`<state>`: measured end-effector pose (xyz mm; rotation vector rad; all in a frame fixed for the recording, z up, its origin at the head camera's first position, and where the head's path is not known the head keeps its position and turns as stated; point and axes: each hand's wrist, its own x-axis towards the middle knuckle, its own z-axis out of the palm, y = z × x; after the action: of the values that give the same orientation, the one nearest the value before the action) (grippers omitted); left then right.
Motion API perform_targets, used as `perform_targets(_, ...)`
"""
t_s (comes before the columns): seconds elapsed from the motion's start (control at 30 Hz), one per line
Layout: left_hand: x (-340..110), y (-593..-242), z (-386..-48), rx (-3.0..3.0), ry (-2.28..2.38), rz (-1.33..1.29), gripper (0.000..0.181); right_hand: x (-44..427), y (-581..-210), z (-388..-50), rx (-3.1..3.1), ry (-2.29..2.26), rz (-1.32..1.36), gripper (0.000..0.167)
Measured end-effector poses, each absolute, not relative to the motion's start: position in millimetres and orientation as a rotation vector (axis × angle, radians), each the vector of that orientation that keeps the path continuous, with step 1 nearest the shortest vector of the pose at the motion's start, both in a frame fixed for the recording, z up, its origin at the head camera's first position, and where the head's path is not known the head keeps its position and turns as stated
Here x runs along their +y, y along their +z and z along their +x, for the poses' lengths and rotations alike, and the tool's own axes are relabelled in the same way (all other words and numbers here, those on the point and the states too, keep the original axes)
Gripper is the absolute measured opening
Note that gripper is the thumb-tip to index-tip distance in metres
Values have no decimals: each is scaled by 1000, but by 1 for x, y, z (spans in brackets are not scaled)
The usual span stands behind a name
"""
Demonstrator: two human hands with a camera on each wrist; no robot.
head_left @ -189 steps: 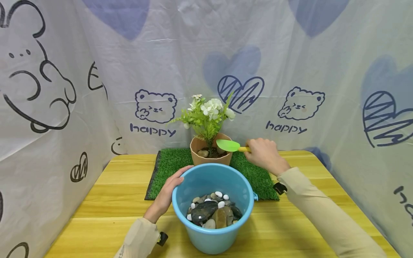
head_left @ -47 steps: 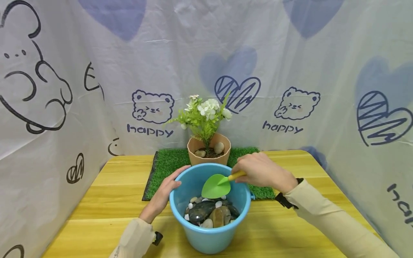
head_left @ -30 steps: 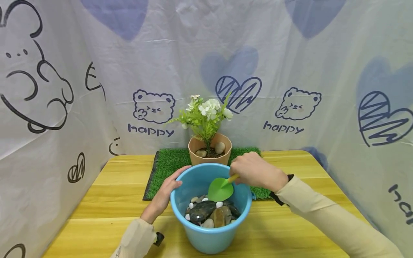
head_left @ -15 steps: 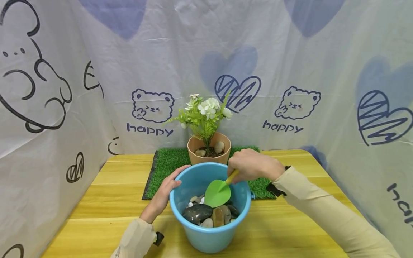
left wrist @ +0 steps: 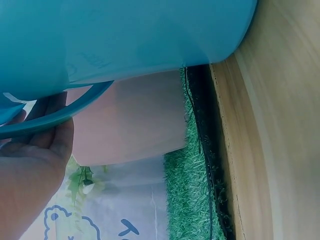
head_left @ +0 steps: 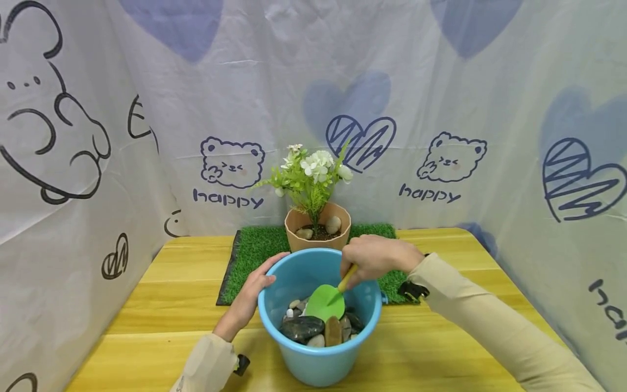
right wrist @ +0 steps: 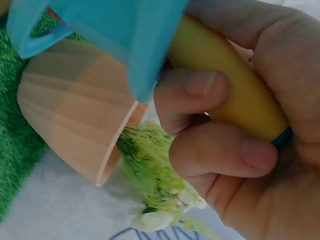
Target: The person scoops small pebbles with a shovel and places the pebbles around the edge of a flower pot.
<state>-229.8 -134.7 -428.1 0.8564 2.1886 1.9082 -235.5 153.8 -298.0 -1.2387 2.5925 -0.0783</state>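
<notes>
My right hand curls round the yellow handle of a small toy shovel. Its green blade slants down inside a light blue bucket, its lower edge among the stones. Beside the blade lie a large dark stone, a brown stone and several smaller grey and white pebbles. On the bucket's left, my left hand grips the rim, thumb over the edge. A blue curved band crosses its fingers in the left wrist view. The shovel's tip is hidden by stones.
Behind the bucket, a peach flowerpot with white flowers and two stones stands on a green turf mat. The wooden table carries everything. Printed white cloth encloses its back and sides.
The shovel has gone from over the flowerpot down into the bucket, its blade sinking lower among the stones. The large dark stone has shifted left. My left hand stays on the rim.
</notes>
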Motion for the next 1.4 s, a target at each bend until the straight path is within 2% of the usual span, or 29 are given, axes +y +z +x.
perform_targets(0.7, -133, -426, -229, 2196, 1925, 848, 55, 135, -318, -243, 2513, -272, -1211, 12)
perform_targets(1.4, -135, -427, -231, 2170, 1920, 868, 54, 142, -323, -244, 2386, -456, -1263, 8)
